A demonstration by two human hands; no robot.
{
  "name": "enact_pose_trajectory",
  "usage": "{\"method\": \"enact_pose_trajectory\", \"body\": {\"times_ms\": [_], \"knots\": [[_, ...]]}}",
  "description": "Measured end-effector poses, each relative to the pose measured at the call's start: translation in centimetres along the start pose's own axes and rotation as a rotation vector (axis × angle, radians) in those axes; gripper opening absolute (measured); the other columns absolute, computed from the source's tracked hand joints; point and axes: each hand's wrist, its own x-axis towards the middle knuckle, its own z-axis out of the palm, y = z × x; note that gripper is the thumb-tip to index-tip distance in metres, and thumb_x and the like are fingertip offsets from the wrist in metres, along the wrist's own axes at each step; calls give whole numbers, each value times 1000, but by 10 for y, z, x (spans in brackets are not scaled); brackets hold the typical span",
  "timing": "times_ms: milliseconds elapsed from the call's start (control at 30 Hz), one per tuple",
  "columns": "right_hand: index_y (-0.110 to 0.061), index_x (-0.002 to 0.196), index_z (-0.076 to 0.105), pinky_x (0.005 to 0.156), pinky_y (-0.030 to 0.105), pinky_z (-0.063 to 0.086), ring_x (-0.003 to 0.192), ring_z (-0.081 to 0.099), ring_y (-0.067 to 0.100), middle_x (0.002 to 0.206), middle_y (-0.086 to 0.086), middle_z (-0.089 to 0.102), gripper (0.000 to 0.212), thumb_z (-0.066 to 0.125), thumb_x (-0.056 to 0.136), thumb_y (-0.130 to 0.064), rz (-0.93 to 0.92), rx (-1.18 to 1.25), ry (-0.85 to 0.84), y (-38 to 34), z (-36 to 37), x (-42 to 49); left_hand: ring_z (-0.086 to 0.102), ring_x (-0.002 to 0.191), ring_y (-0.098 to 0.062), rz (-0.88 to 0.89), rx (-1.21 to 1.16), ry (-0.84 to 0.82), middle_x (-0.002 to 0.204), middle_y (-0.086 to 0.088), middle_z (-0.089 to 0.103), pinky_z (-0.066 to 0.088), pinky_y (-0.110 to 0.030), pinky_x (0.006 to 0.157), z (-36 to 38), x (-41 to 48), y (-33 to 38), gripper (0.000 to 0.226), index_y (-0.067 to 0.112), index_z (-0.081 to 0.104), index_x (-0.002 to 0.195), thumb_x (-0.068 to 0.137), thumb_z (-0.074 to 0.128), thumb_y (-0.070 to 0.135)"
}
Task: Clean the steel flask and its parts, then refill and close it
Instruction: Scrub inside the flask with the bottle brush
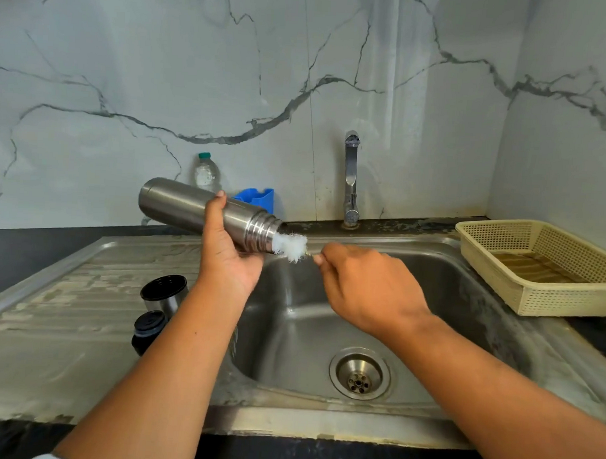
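Note:
My left hand grips the steel flask around its middle, holding it nearly level over the sink's left rim with its threaded mouth pointing right. White bottle-brush bristles stick out of that mouth. My right hand pinches the brush's thin wire handle just right of the bristles, above the basin. On the draining board at the left stand the flask's steel cup lid and its black stopper.
The steel sink has an open drain and a tap at the back, shut off. A cream plastic basket sits at the right. A plastic bottle and a blue holder stand against the marble wall.

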Motion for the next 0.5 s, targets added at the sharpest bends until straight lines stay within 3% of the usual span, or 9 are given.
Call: {"method": "enact_pose_trajectory", "body": {"times_ms": [167, 300, 500], "knots": [[-22, 106, 56, 65, 37, 48, 83, 65, 32, 103, 1, 67, 27, 46, 96, -45, -35, -17, 8, -8, -1, 4, 71, 71, -22, -48, 124, -25, 80, -9, 71, 60, -38, 75, 5, -9, -25, 35, 13, 64, 112, 88, 75, 36], [-24, 98, 55, 60, 34, 45, 75, 63, 28, 93, -1, 68, 21, 46, 95, -43, -40, -43, 61, 6, -11, -2, 74, 73, -22, 25, 27, -19, 85, -8, 74, 61, -36, 68, 5, -1, -4, 43, 11, 61, 121, 88, 74, 35], [-24, 101, 54, 61, 34, 43, 77, 63, 29, 92, -2, 65, 20, 51, 93, -41, -44, -1, 10, -6, -2, 4, 71, 73, -21, -22, 159, -54, 81, -8, 72, 59, -38, 79, 4, -14, -21, 36, 13, 63, 113, 89, 72, 39]]}}
